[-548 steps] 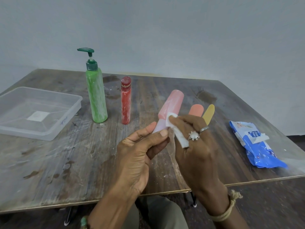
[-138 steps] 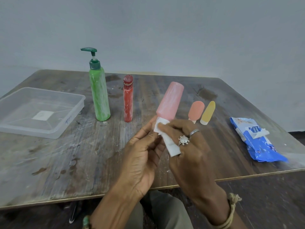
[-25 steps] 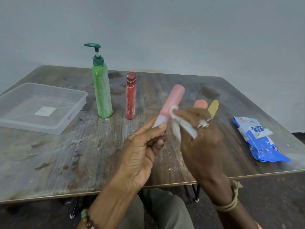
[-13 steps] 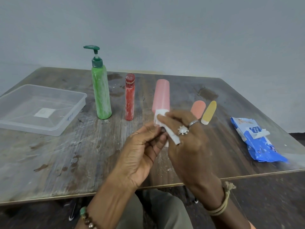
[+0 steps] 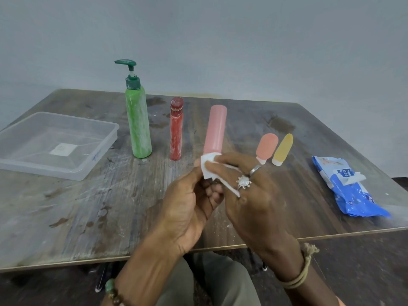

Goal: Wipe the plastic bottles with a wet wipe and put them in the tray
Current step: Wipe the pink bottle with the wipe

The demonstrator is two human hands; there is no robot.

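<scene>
My left hand [image 5: 189,208] grips the lower end of a pink bottle [image 5: 215,129], which points up and away over the table. My right hand [image 5: 249,195] holds a white wet wipe [image 5: 210,165] wrapped against the bottle's lower part. A green pump bottle [image 5: 138,120] and a red bottle [image 5: 176,131] stand upright further back. A small orange bottle [image 5: 266,145] and a small yellow bottle [image 5: 282,149] sit to the right. A clear plastic tray [image 5: 88,171] with nothing in it sits at the left.
A blue pack of wet wipes [image 5: 351,188] lies near the right edge of the worn wooden table [image 5: 66,217]. A grey wall rises behind the table. The table's front edge runs just below my hands, with my lap under it.
Within the last second the pink bottle swung from leaning right to nearly upright. My right hand with the wipe slid down to its lower end.
</scene>
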